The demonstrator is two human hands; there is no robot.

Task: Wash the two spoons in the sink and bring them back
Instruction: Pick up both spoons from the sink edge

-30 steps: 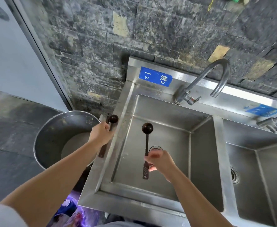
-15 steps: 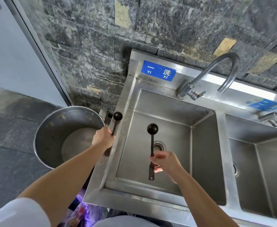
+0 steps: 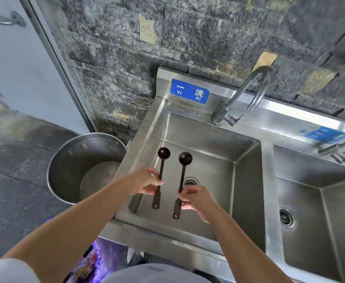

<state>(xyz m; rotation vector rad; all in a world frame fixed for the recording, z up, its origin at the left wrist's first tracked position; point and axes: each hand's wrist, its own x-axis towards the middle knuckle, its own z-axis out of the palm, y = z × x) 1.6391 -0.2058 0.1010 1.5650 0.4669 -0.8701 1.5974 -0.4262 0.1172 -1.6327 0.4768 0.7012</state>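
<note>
Head feed, looking down into a steel double sink.

Left hand (image 3: 145,181): grasping. Thumb and fingers pinch the shaft of the left spoon (image 3: 161,170) about midway along.

Right hand (image 3: 198,201): grasping. Fingers are curled round the shaft of the right spoon (image 3: 182,174), just above its perforated end.

Both spoons are dark, with small round bowls and hole-punched handle ends. Bowls point to 12 o'clock, handle ends to 6. I read them as side by side, roughly parallel, near each other but not touching. Both hang over the left basin (image 3: 247,180), the left one close to the basin's 9 o'clock wall. I cannot tell whether either touches the basin floor.

The drain (image 3: 191,181) shows just at 3 o'clock of the right spoon's shaft, partly behind it.

The faucet (image 3: 247,88) stands at 1 o'clock from the drain, its spout arched toward 3 o'clock. A blue label (image 3: 190,93) sits on the backsplash at 12 o'clock.

The right basin (image 3: 330,221) lies at 3 o'clock. A large steel pot (image 3: 65,160) stands on the floor at 9 o'clock of the sink. There is a purple bag (image 3: 94,260) at 7 o'clock, under the sink's front edge.
</note>
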